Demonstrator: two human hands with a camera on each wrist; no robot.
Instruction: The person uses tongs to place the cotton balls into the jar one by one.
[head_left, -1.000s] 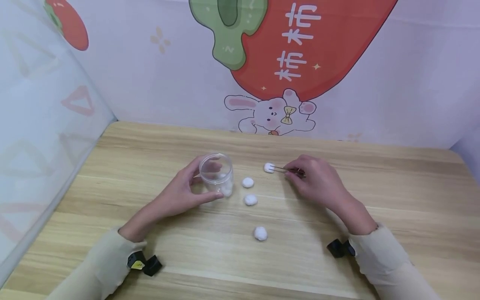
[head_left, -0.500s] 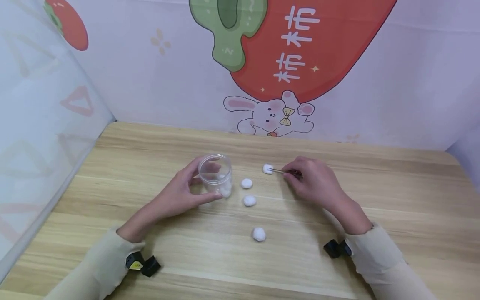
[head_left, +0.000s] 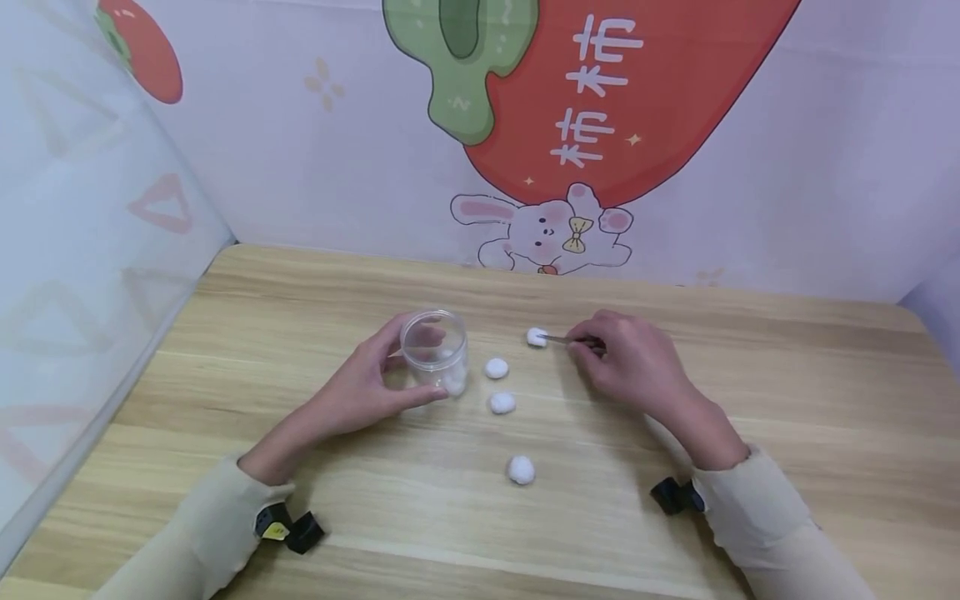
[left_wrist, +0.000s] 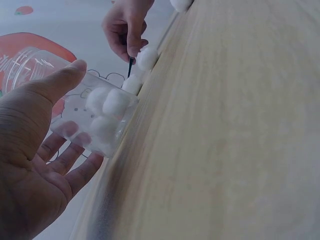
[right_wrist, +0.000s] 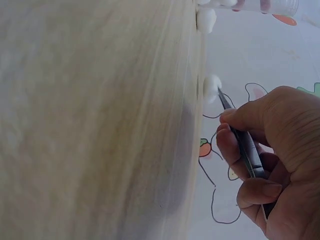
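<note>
A clear plastic jar (head_left: 433, 337) stands upright on the wooden table, lidless, with several white cotton balls (left_wrist: 107, 105) at its bottom. My left hand (head_left: 367, 375) grips the jar from its left side, thumb in front and fingers behind. With my right hand (head_left: 630, 358) I pinch a pair of dark metal tweezers (right_wrist: 245, 145). The tweezer tips meet the farthest loose cotton ball (head_left: 536, 337), which lies right of the jar. Between jar and right hand lie two more cotton balls, a rear one (head_left: 497, 368) and a middle one (head_left: 502, 402). Another cotton ball (head_left: 521, 470) lies nearer the front.
The wood-grain table (head_left: 420, 517) reaches back to a wall covering (head_left: 300, 167) printed with a strawberry-like fruit and a rabbit. A pale printed sheet (head_left: 67, 292) borders the left side. Each sleeve carries a small black camera, one on the left wrist (head_left: 303, 532).
The tweezers look narrower at the tips, which have closed in on the farthest cotton ball. The left hand and jar keep their place; the head view shifts slightly.
</note>
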